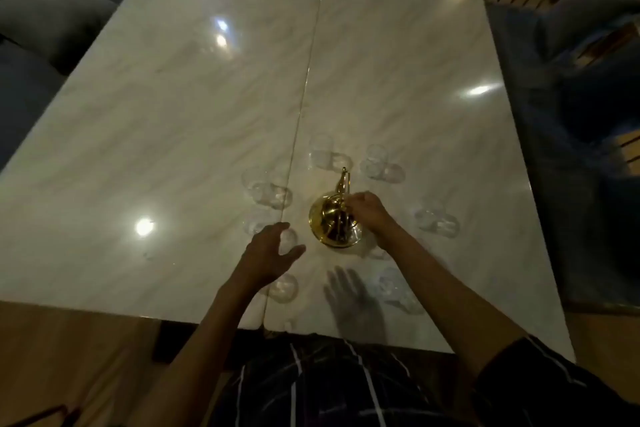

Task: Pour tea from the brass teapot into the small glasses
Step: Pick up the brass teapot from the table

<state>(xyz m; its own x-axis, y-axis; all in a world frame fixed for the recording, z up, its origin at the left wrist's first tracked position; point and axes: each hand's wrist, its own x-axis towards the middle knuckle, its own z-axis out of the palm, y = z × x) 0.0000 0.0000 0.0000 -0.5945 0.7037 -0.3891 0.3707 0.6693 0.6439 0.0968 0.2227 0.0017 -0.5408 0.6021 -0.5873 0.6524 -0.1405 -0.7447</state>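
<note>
- The shiny round-bodied brass teapot stands on the pale marble-patterned table, right of the seam down its middle and nearer the near edge than the far one. Its slim spout points toward the far edge.
- The right hand is closed at the top of the pot, on or about its handle; the blur hides exactly how the fingers sit. If that grip is shallow, the pot could swing or slip once lifted.
- The left hand hovers open and empty, fingers spread, just left of the pot and over a small clear glass. A careless sweep of it could tip that glass.
- More small clear glasses ring the pot: two beyond the spout toward the far edge, one across the seam to the left, one to the right, and two toward the near edge. All look empty, so pouring seems not yet begun.
- The glasses are transparent against a glossy, light-flecked top in dim light, so rims are hard to read; a stream could miss and spill.
- They stand close around the pot, so swinging its body or the right forearm across could knock the near-edge ones.
- Brass holding hot tea may be hot to the touch, which could prompt a sudden let-go.
</note>
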